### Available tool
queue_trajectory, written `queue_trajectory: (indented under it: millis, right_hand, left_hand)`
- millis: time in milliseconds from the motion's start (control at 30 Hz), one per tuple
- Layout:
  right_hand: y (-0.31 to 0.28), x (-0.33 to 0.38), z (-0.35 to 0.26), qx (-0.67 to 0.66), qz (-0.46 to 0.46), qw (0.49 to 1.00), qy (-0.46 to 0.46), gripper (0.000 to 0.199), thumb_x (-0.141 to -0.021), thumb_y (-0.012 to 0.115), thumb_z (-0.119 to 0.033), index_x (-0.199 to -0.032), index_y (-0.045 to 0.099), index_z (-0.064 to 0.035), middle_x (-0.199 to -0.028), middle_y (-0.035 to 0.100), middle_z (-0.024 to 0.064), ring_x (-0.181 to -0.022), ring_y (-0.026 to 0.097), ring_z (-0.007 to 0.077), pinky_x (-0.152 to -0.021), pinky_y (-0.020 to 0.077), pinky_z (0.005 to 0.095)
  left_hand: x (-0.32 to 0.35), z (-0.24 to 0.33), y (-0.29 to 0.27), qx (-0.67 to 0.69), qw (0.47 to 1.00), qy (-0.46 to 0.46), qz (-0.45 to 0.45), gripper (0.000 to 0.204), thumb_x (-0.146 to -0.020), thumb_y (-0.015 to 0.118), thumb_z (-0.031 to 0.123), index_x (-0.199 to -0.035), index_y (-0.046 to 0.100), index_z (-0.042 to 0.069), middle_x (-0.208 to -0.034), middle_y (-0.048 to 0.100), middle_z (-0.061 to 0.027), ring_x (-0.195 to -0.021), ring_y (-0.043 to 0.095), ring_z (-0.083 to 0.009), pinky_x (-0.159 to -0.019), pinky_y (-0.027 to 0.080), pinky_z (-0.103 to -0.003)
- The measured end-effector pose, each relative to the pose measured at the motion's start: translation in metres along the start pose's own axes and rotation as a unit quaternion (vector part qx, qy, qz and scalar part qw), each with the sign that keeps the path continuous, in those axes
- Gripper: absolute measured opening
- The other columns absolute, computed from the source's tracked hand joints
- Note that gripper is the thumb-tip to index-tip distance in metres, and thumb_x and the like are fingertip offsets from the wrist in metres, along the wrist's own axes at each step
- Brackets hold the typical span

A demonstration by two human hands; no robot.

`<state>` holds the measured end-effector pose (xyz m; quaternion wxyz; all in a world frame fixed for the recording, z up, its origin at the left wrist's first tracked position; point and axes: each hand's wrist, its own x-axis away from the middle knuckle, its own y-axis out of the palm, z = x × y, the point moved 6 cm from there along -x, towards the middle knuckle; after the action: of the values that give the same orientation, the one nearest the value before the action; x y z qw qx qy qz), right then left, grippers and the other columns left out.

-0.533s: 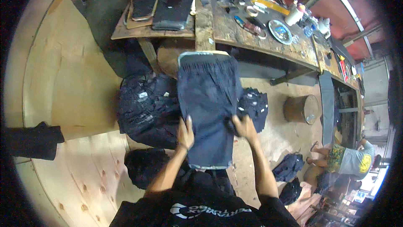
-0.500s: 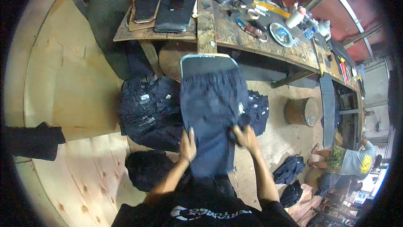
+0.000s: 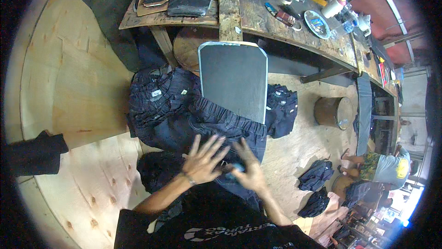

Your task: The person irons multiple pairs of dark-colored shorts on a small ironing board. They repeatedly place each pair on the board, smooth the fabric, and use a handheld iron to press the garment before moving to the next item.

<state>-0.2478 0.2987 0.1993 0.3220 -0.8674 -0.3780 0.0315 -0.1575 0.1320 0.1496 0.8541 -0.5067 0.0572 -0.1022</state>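
A flat dark board (image 3: 235, 78) with pale edges and cut corners extends from in front of me toward the workbench. Across its near part lie dark denim trousers (image 3: 230, 121), their gathered elastic waistband slanting over the board. My left hand (image 3: 202, 164) rests on the cloth with its fingers spread. Close beside it, my right hand (image 3: 251, 173) is also over the trousers, fingers stretched and slightly blurred. A small bluish patch shows by the right thumb; I cannot make out what it is. The lower part of the trousers is partly hidden by my hands.
Piles of dark trousers flank the board, a large pile (image 3: 154, 106) left and a smaller pile (image 3: 282, 111) right. The wooden workbench (image 3: 294, 42) runs beyond. A round stool (image 3: 334, 112), cloth bundles (image 3: 315, 175) and another person (image 3: 391, 168) are at right.
The trousers came down off most of the board, baring its dark surface, and their waistband now slants across the near part. My hands moved from the garment's sides to its middle, fingers opened.
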Motion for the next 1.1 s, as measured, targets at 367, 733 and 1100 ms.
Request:
queue_trajectory:
  millis: [367,733,1100]
  right_hand:
    - [-0.025,-0.107,-0.014,0.161,0.125,0.974,-0.101,0.063,-0.079,0.089,-0.036,-0.125,0.067,0.0007,-0.111,0.064,0.0169,-0.104,0.059,0.0335,-0.090,0.0504,0.0427]
    - [-0.008,-0.234,-0.005,0.174,0.148,0.966,-0.123,0.052,-0.078,0.087,-0.035,-0.112,0.066,-0.0010,-0.100,0.060,0.0178,-0.093,0.055,0.0387,-0.084,0.0471,0.0488]
    - [0.026,-0.150,0.010,0.088,0.020,0.975,-0.204,0.052,-0.073,0.091,-0.038,-0.113,0.073,-0.0097,-0.109,0.063,0.0123,-0.109,0.056,0.0363,-0.095,0.0482,0.0532]
  left_hand:
    - [-0.341,-0.140,-0.068,-0.111,0.988,0.080,0.074,0.103,-0.071,0.068,0.086,-0.150,0.058,0.020,-0.171,0.023,-0.0202,-0.161,0.009,-0.0370,-0.128,0.000,-0.066]
    - [-0.389,-0.167,-0.061,-0.121,0.988,0.089,0.044,0.099,-0.068,0.057,0.096,-0.101,0.081,0.006,-0.109,0.070,-0.0060,-0.118,0.056,-0.0276,-0.108,0.037,-0.054]
    - [-0.387,-0.169,-0.057,-0.133,0.991,0.021,0.017,0.102,-0.068,0.051,0.100,-0.099,0.083,0.009,-0.109,0.073,-0.0054,-0.121,0.055,-0.0258,-0.109,0.035,-0.054]
